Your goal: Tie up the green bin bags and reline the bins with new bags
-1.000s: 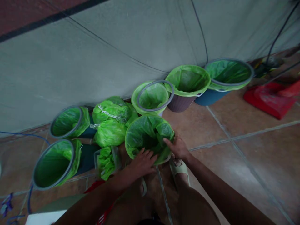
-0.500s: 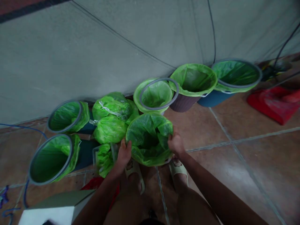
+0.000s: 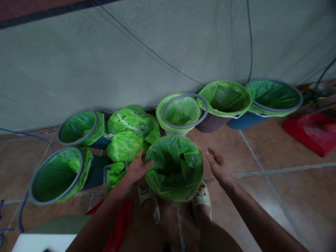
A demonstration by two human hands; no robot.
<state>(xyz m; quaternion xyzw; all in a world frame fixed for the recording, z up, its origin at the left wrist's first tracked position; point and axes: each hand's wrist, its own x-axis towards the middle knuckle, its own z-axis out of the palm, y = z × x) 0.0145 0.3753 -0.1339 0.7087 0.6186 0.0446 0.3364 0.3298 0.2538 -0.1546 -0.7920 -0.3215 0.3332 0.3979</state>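
Observation:
A bin lined with a green plastic bag (image 3: 174,168) stands on the tiled floor just ahead of my feet. My left hand (image 3: 138,167) is at its left rim, fingers stretched out and touching the bag's edge. To the right of the bin, my right hand (image 3: 218,167) hovers open, a small gap away from the bag, holding nothing. Two tied green bags (image 3: 126,134) lie behind and to the left of the bin.
Several more green-lined bins stand along the grey wall: two at left (image 3: 56,175), a ringed one (image 3: 181,112) behind, two at right (image 3: 225,99). A clear box with green bags (image 3: 114,175) sits left. A red object (image 3: 313,131) lies at far right. Cables run down the wall.
Both hands gripped the bag's rim half a second ago; now they have let go and opened, the right one drawn off to the side. The view has shifted slightly.

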